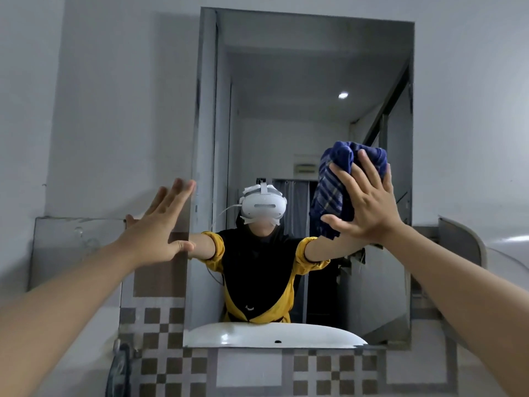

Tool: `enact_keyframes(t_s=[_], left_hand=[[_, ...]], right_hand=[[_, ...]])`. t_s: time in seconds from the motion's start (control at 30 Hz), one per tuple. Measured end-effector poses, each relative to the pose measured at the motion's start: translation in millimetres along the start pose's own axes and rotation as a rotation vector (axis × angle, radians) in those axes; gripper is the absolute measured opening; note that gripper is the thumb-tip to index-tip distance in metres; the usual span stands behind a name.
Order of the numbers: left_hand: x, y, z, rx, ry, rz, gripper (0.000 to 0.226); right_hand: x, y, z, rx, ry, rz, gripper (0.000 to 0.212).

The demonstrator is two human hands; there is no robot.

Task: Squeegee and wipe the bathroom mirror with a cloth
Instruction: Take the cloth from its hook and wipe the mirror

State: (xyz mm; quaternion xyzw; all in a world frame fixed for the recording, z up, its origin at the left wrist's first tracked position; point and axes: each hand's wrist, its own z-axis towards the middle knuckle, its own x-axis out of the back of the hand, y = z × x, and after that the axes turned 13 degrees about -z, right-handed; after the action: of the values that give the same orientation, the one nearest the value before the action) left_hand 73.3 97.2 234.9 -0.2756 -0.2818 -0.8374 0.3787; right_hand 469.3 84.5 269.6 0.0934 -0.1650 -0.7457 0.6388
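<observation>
grey bathroom wall point(114, 96) with checkered tile point(163, 325) below, and a tall mirror point(286, 124) fixed above a white sink point(272, 333) seen along its bottom edge. the right hand point(369, 204) is spread flat, fingers fanned, pressing a bunched blue plaid cloth point(329, 193) against the glass on the right side, about mid-height. the left hand point(160, 224) is open too, fingers splayed, braced at the mirror's left edge, partly on the wall beside it; it holds nothing. no squeegee shows anywhere, so this looks like the cloth-wiping stage

risks, as i judge them: the cloth is only pinned by a flat palm, not gripped, so a fast sweep could let it slide out and drop toward the sink. wadded like this, it may leave streaks or miss the corners and upper part, which sit well above the reach shown. the left fingertips on the edge could print fresh smudges on the glass. leaning weight on both outstretched arms may stress the mirror if its mounting is weak; that can't be told from here
</observation>
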Motion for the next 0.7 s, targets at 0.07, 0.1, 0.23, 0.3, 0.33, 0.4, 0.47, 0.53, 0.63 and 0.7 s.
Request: enact_keyframes(t_s=[0.07,0.1,0.23,0.3,0.33,0.4,0.47,0.53,0.63,0.7], left_hand=[[-1,3,0,0.015,-0.010,0.006,0.116],[-1,4,0,0.023,-0.015,0.010,0.116],[-1,5,0,0.045,-0.022,0.005,0.119],[-1,5,-1,0.054,-0.029,0.004,0.120],[-1,5,-1,0.060,-0.033,0.001,0.120],[-2,8,-1,0.074,-0.045,-0.018,0.120],[-5,11,-3,0.087,-0.061,-0.021,0.117],[-10,13,-8,0.087,-0.090,-0.004,0.108],[-19,8,-22,0.037,-0.123,0.021,0.098],[-26,2,-32,0.028,-0.140,0.058,0.100]], right_hand=[[-1,6,-6,-0.036,0.003,0.001,0.094],[-2,8,-9,-0.061,0.007,0.004,0.093],[-3,3,-20,-0.261,0.012,0.049,0.093],[-1,-6,-28,-0.423,-0.001,0.071,0.094],[-1,-12,-32,-0.505,-0.012,0.080,0.093],[0,-26,-37,-0.647,-0.037,0.094,0.093],[0,-41,-40,-0.739,-0.055,0.098,0.093],[-1,-56,-40,-0.778,-0.068,0.101,0.094],[-1,-84,-40,-0.748,-0.077,0.128,0.095],[0,-106,-39,-0.691,-0.072,0.149,0.095]])
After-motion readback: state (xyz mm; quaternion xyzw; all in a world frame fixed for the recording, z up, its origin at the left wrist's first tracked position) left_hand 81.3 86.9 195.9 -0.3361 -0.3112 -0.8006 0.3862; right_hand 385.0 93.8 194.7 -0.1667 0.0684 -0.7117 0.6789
